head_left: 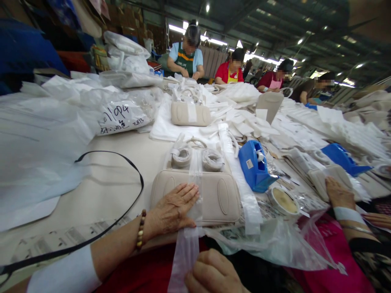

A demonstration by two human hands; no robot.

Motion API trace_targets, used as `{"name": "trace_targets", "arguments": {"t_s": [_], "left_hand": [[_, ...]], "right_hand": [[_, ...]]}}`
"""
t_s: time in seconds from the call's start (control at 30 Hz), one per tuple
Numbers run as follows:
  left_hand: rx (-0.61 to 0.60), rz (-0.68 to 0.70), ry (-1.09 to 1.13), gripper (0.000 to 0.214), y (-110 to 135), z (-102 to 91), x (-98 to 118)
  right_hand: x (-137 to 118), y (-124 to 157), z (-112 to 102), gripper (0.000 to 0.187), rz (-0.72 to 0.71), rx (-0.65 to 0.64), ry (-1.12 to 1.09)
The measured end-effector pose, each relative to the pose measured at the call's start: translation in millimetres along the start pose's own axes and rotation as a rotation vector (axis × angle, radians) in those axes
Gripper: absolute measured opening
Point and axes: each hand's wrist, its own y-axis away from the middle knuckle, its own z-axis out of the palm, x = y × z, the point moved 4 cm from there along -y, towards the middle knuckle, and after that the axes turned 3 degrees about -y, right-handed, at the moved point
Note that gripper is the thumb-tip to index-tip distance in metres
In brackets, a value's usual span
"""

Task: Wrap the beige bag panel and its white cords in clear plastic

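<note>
A beige handbag lies on the table in front of me, with its plastic-wrapped straps coiled along the far side. A strip of translucent plastic film runs over the bag's middle and hangs down past its near edge. My left hand lies flat on the bag, fingers stretched across the strip. Below the table edge, my right hand pinches the strip's loose end. To the right of the bag lies another long strip of film.
A blue tape dispenser and a round tub stand to the right. A co-worker's hand rests on another bag. Stuffed plastic bags and a black cord lie left. Another wrapped handbag sits farther back; several people work beyond.
</note>
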Motion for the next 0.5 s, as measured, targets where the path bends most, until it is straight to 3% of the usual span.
{"name": "trace_targets", "arguments": {"t_s": [0.17, 0.3, 0.4, 0.5], "left_hand": [[-0.082, -0.028, 0.082, 0.076, -4.3, -3.6, -3.2], [-0.056, -0.039, 0.106, 0.071, -3.9, -2.8, -2.9], [0.054, -0.030, 0.088, 0.058, -1.8, -0.6, -1.1], [0.148, -0.040, 0.101, 0.047, -0.1, 2.3, -0.6]], "right_hand": [[13.8, -13.4, -32.6, 0.023, -0.031, 0.171, -0.136], [31.3, -28.8, -43.7, 0.024, 0.033, 0.198, -0.166], [58.7, -41.4, -42.0, 0.023, 0.117, 0.273, -0.175], [97.6, -52.1, -25.9, 0.018, 0.280, 0.316, -0.208]]}}
